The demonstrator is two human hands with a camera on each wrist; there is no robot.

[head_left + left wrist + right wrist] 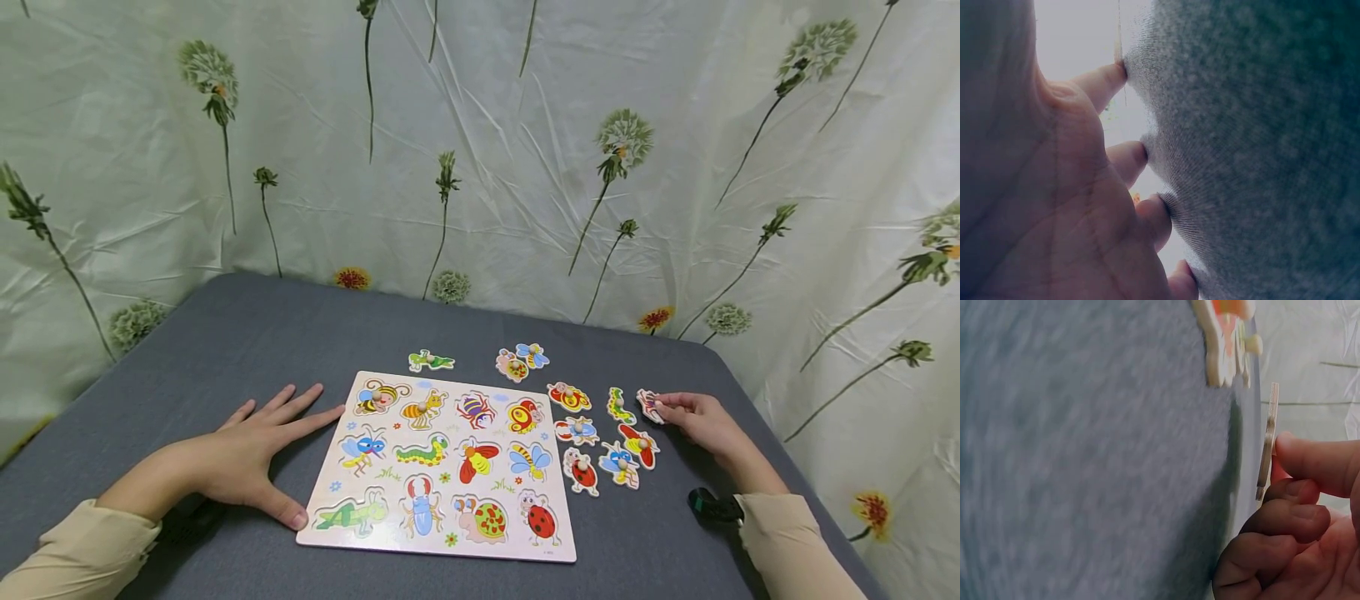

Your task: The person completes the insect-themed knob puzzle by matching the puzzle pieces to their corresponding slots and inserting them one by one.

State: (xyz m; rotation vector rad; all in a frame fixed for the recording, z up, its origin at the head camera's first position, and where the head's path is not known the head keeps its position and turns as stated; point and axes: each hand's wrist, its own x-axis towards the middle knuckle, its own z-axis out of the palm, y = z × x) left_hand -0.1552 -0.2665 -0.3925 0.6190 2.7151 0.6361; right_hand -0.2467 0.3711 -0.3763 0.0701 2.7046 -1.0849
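My right hand (701,425) pinches a small spider puzzle piece (648,406) between thumb and fingers at the right side of the table. In the right wrist view the piece (1268,444) shows edge-on, raised off the cloth, with the other fingers curled below. My left hand (243,454) lies spread on the table, its thumb and index fingertips at the left edge of the wooden insect puzzle board (438,425). Closest to the held piece are a caterpillar piece (620,406) and a red-winged bug piece (639,446).
Between board and right hand lie a butterfly piece (568,397), a beetle piece (577,430), a ladybug piece (581,472) and a mosquito piece (620,465). Behind the board are a grasshopper piece (431,361), a snail piece (512,365) and a blue-winged bee piece (532,356).
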